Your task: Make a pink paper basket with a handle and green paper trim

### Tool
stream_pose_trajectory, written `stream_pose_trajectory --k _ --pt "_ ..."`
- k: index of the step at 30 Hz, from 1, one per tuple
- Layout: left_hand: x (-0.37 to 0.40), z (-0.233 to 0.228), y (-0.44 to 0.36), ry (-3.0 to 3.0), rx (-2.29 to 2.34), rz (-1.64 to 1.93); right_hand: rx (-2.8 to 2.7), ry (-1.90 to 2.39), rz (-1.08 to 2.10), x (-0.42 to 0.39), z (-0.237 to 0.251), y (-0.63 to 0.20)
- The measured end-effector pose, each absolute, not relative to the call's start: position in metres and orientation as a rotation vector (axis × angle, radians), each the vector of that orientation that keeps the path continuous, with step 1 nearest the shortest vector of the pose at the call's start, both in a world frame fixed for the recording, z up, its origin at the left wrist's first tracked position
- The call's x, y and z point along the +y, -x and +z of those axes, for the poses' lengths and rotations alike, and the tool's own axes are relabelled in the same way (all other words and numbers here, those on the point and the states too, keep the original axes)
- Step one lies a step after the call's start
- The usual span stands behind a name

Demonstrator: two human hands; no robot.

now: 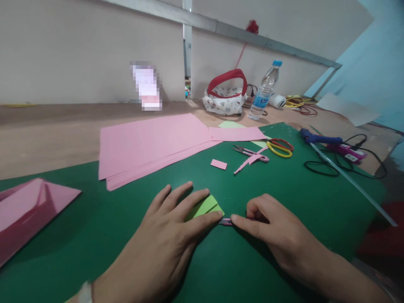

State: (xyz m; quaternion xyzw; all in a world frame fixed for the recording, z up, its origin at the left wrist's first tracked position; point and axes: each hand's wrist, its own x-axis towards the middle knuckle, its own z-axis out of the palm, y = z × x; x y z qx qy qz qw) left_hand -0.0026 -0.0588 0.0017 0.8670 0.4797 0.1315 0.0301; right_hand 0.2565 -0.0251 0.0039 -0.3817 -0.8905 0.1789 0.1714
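My left hand (176, 229) lies spread on a small piece of light green folded paper (206, 206), pressing it against the green mat (132, 210). Its palm and fingers cover much of the paper. Between thumb and curled fingers, my right hand (271, 229) pinches a small pink craft knife (226, 221). The knife's front end is at my left thumb tip, beside the paper's lower corner; its blade is hard to make out. A small pink paper rectangle (219, 164) rests just beyond my hands.
Large pink sheets (151, 147) lie behind my hands. To their right are thread snips (251, 153), pink scraps (244, 164) and scissors (280, 148). A glue gun (320, 138) with a cable is at right, a folded pink paper form (34, 210) at left, a water bottle (264, 92) behind.
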Motion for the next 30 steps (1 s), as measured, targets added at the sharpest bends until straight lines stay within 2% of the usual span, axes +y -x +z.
stream_pose_trajectory --k 12,23,30 --pt "-0.058 0.004 0.003 -2.676 1.482 0.391 -2.625 1.007 0.414 -0.031 0.015 -0.252" --pt "-0.058 0.002 0.002 -2.677 1.461 0.391 -2.663 0.906 0.423 -0.029 0.006 -0.251" --pt "-0.058 0.004 0.002 -2.669 1.464 0.373 -2.508 1.117 0.559 -0.028 0.0 -0.254"
